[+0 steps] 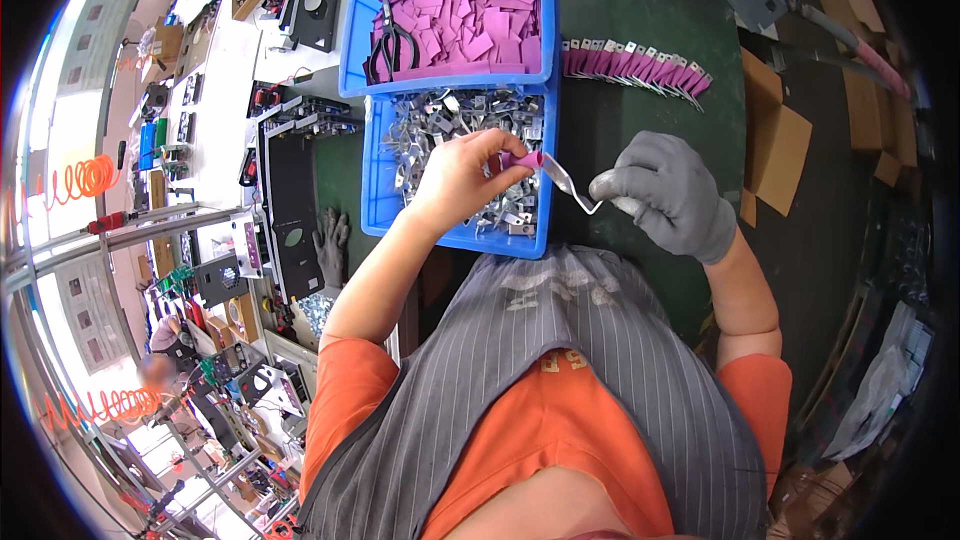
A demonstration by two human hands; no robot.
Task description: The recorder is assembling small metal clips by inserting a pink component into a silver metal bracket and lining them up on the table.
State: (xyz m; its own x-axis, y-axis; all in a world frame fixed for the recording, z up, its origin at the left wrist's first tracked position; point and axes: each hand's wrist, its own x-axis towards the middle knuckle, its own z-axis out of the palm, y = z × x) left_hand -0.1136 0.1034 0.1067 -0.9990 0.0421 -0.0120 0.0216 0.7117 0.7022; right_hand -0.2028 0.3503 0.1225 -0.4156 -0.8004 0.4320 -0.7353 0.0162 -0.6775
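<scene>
My bare left hand (462,180) pinches a short pink sleeve (527,159) between thumb and fingers. From the sleeve's right end runs a bent metal strip (562,178). My right hand (678,198), in a grey glove, has thumb and fingers closed at the strip's lower hooked end. Both hands are held over a blue bin (374,170) of loose metal pieces (425,115). Behind it stands another blue bin (350,35) filled with flat pink sleeves (480,25). Black-handled scissors (394,48) rest on these.
Metal strips with pink sleeves (635,65) lie in a row on the dark green table (640,0), right of the bins. A grey glove (331,245) lies at the left. Cardboard boxes (780,150) stand at the right, and black panels (290,180) at the left.
</scene>
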